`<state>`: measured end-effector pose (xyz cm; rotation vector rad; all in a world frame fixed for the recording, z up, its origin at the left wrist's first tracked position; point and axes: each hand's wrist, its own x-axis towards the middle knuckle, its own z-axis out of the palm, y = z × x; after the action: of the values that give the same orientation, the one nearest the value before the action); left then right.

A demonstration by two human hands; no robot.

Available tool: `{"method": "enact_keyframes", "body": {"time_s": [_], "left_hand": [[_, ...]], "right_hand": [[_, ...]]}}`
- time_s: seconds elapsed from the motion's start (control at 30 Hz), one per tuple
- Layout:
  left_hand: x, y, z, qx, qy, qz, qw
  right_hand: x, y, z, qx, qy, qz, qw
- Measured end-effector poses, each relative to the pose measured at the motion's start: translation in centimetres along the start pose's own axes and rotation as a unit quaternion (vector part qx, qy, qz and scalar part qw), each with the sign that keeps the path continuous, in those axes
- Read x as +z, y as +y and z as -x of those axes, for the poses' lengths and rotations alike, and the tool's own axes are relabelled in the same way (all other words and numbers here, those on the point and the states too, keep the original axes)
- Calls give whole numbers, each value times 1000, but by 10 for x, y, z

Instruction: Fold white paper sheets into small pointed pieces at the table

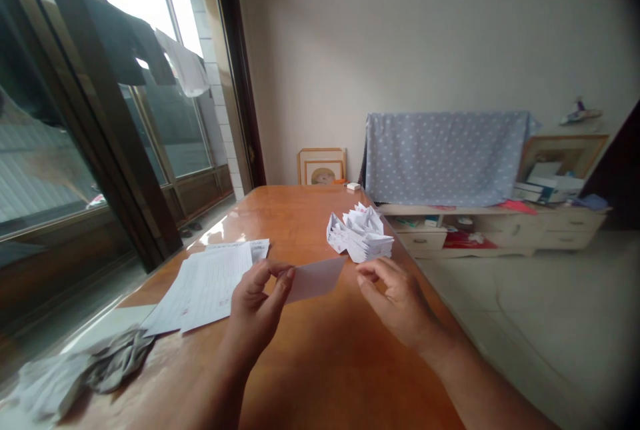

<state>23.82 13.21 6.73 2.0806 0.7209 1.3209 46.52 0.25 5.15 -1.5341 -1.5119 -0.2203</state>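
Observation:
My left hand [263,290] pinches a small pale sheet of paper [316,279] between thumb and fingers at its left end. The sheet is held above the wooden table, its right corner free. To the right of that corner is my right hand [393,293], with fingers bent, a gap between thumb and forefinger, and nothing seen in it. Just beyond the hands stands a heap of folded paper pieces [364,237], white with some print. Written sheets of paper [210,290] lie overlapping to the left of my left hand.
A grey cloth [117,360] lies at the near left of the wooden table [300,217]. At its far end is a small white box [353,187]. A low cabinet [525,233] stands to the right, below a dotted blue cloth [445,157]. Glass doors are on the left.

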Motion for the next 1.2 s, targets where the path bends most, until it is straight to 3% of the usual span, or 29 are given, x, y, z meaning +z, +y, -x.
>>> {"method": "enact_keyframes", "body": {"time_s": [0.1,0.2,0.4,0.5,0.63,0.73,0.83,0.9,1.0,1.2], "left_hand": [[5,-2,3,119,-45,-72,989],[13,0,8,189,-86,-100,973],[20,9,18,216,-160,-70,960],[15,14,16,151,-154,-2,976],[11,12,7,-56,-74,50,994],[14,3,1,-202,-51,71,975],[20,-9,0,-299,-98,130,940],[25,-18,1,-333,-124,183,917],[31,-28,4,-349,-111,228,902],[34,-41,9,-335,-122,109,928]], "right_hand": [[10,-9,7,-14,-18,-17,1000],[18,-18,12,-35,-35,-15,999],[23,-23,14,-45,-91,13,995],[23,-17,14,-48,-70,5,996],[27,-9,14,-69,-34,-28,997],[31,-5,15,-92,-23,-63,994],[32,-5,16,-98,-31,-85,991],[32,-4,16,-93,-46,-96,990],[31,-5,17,-81,-79,-94,989],[18,-16,17,-70,-229,46,970]]}}
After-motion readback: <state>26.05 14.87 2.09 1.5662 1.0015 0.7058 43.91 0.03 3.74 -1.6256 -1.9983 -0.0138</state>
